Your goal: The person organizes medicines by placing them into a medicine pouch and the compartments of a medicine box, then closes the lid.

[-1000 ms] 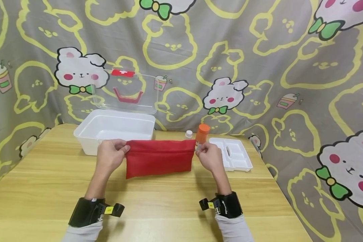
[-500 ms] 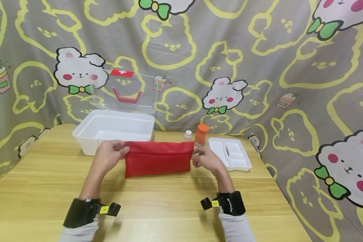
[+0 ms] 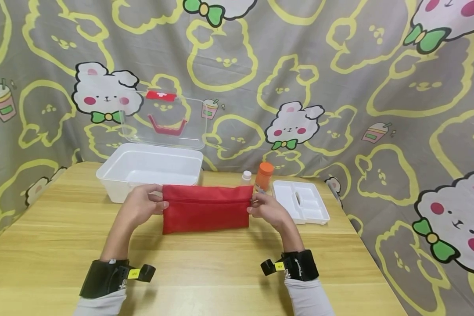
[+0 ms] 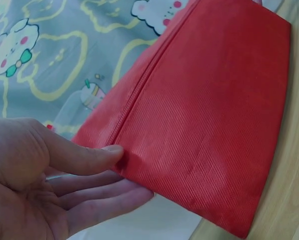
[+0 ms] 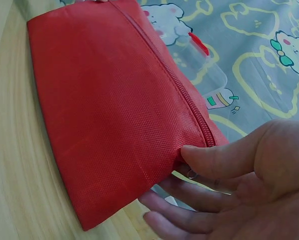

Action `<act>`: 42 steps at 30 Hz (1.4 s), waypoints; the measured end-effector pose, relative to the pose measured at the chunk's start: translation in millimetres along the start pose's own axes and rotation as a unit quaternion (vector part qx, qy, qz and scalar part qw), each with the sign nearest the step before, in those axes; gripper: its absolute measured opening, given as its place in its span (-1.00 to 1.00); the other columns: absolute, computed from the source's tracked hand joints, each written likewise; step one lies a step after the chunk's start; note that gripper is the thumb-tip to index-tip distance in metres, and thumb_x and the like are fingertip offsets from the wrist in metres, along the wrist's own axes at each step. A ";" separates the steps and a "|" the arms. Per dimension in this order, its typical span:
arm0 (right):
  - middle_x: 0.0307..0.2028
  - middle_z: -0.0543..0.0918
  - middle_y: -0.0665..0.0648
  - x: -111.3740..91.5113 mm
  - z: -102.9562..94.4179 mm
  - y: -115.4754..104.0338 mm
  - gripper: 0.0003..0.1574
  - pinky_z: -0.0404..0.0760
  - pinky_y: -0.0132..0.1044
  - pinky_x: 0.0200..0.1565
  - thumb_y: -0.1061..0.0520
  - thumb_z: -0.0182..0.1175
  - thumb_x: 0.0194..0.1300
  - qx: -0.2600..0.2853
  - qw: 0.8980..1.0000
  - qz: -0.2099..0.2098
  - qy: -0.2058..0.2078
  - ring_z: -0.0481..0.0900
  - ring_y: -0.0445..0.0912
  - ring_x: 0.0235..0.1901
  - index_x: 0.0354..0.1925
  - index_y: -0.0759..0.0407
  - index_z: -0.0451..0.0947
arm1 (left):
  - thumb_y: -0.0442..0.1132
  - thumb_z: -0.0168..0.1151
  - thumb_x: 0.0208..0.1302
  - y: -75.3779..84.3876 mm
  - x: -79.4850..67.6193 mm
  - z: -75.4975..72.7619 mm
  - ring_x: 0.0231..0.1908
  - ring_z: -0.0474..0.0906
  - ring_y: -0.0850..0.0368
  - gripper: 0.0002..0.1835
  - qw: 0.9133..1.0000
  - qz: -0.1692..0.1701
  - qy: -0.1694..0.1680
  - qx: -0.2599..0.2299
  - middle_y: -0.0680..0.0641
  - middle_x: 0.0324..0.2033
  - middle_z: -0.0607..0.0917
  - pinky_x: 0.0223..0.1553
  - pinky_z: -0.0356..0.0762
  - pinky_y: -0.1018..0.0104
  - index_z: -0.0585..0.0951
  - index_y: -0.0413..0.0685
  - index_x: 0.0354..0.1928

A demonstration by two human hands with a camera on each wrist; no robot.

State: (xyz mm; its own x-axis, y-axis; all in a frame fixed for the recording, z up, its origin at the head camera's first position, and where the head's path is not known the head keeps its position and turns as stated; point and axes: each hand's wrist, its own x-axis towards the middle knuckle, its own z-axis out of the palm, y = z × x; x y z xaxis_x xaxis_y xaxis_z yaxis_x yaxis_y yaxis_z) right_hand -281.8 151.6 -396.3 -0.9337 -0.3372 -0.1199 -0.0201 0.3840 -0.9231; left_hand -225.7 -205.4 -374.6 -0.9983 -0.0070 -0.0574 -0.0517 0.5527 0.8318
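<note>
A flat red zippered pouch [image 3: 207, 213] is held up by its two short ends over the wooden table, zip along the upper part and facing me. My left hand [image 3: 143, 205] pinches its left end, thumb on the front by the zip and fingers behind, as the left wrist view shows. On the other end, my right hand [image 3: 270, 210] pinches the edge near the zip's end. In the right wrist view the thumb [image 5: 214, 159] presses the front of the pouch, with a small metal ring [image 5: 191, 174] beside it. The fingers' tips behind the pouch are partly hidden.
Behind my left hand stands an open white box [image 3: 114, 175] with a raised clear lid [image 3: 193, 127] bearing a red cross label. A small white-capped bottle [image 3: 246, 176], an orange bottle [image 3: 263, 175] and a white compartment tray [image 3: 316, 215] stand at the back right. A patterned curtain hangs behind the table.
My right hand has shifted its grip on the pouch's right end, its fingers now spread behind it. The left thumb has slid slightly lower, and the pouch has moved slightly left.
</note>
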 end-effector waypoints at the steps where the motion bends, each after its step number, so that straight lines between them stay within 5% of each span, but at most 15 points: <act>1: -0.24 0.62 0.16 0.1 0.8 0.0 -0.86 0.67 0.01 0.10 0.34 0.18 0.31 0.004 1.000 0.003 0.005 0.67 -0.01 -0.13 -0.16 0.35 0.46 | -0.37 0.33 0.30 -0.7 0.3 0.2 -0.12 0.77 -0.15 -0.57 1.000 -0.002 -0.001 0.001 -0.40 -0.01 0.72 0.04 0.69 -0.09 0.53 -0.35 0.18; 7: -0.27 0.63 0.22 0.6 8.8 0.8 -0.87 0.73 0.06 0.00 0.41 0.18 0.28 0.005 0.999 -0.002 0.046 0.68 -0.06 -0.23 -0.19 0.38 0.44 | -0.38 0.32 0.30 -5.8 1.7 1.9 -0.20 0.76 -0.13 -0.76 1.000 -0.014 -0.015 0.001 -0.26 -0.21 0.77 -0.11 0.76 0.04 0.61 -0.36 -0.04; 14: -0.36 0.69 0.18 1.8 20.2 -2.1 -0.88 0.74 -0.19 -0.27 0.37 0.23 0.29 -0.067 0.990 -0.008 0.122 0.70 -0.04 -0.37 -0.17 0.31 0.58 | -0.36 0.32 0.30 -7.6 4.6 4.6 -0.30 0.75 -0.03 -0.73 1.000 -0.004 0.003 0.025 -0.25 -0.27 0.76 -0.16 0.76 0.05 0.62 -0.39 -0.02; 24: -0.56 0.63 0.12 -0.3 31.8 -9.0 -0.92 0.45 -0.32 -0.53 0.29 0.34 0.24 -0.115 0.965 -0.060 0.229 0.53 -0.12 -0.55 -0.26 0.26 0.64 | -0.35 0.27 0.34 4.1 -1.7 0.8 -0.41 0.75 0.03 -0.73 0.997 0.015 0.074 0.017 -0.30 -0.28 0.75 -0.20 0.77 0.07 0.62 -0.39 0.00; 31: -0.55 0.69 0.10 0.9 35.6 -13.6 -0.90 0.52 -0.28 -0.42 0.26 0.40 0.22 -0.144 0.938 -0.130 0.289 0.60 -0.12 -0.50 -0.39 0.22 0.64 | -0.30 0.31 0.32 11.3 -1.4 -2.3 -0.45 0.77 -0.02 -0.76 0.988 0.036 0.147 0.017 -0.33 -0.28 0.77 -0.34 0.75 0.23 0.68 -0.36 -0.10; 35: -0.54 0.71 0.08 4.4 34.8 -18.5 -0.89 0.56 -0.25 -0.36 0.24 0.39 0.24 -0.158 0.927 -0.158 0.301 0.62 -0.15 -0.50 -0.38 0.21 0.63 | -0.26 0.33 0.32 19.1 -0.6 -8.1 -0.41 0.77 -0.07 -0.74 0.985 0.039 0.167 0.030 -0.34 -0.25 0.78 -0.37 0.71 0.26 0.69 -0.34 -0.08; 42: -0.53 0.71 0.08 15.3 27.9 -41.0 -0.89 0.55 -0.25 -0.44 0.18 0.31 0.35 -0.174 0.923 -0.184 0.289 0.60 -0.13 -0.55 -0.28 0.22 0.63 | -0.24 0.34 0.30 41.2 9.7 -28.5 -0.39 0.69 -0.08 -0.75 0.973 0.073 0.206 0.079 -0.33 -0.30 0.77 -0.45 0.55 0.32 0.70 -0.32 -0.13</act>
State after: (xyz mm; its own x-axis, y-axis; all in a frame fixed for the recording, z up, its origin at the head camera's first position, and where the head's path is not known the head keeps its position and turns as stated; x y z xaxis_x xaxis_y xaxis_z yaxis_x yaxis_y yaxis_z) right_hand -285.2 106.7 -370.4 -0.8735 -0.0243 0.4862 -0.3943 0.6211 -0.6773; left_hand -238.2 -206.4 -325.2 -0.9220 -0.2343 0.3084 0.0633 0.6944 0.7168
